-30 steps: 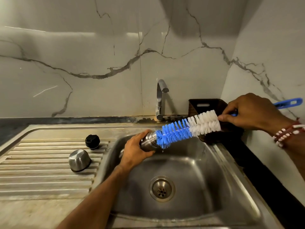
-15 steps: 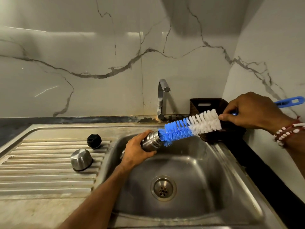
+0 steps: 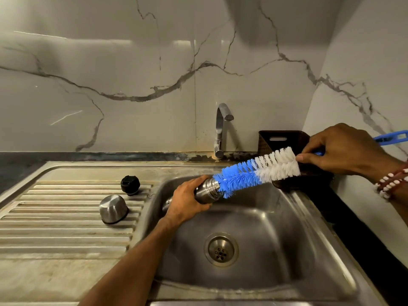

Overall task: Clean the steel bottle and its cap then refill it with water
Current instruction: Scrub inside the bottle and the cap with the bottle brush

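Bottle (image 3: 206,191) held tilted over the left part of the sink (image 3: 287,239), neck pointing right. Left hand (image 3: 187,202) grips the body, fingers curled round it. Right hand (image 3: 344,149), over the sink's right edge, holds the brush (image 3: 254,171) by its blue handle, fingers clamped just behind the white bristles. The blue bristle end sits at the bottle mouth. Black cap (image 3: 130,184) and upturned steel cup (image 3: 113,209) stand apart on the ridged drainer left of the sink. Tap (image 3: 220,129) rises behind the sink, and a dark basket (image 3: 280,140) stands behind its right corner.
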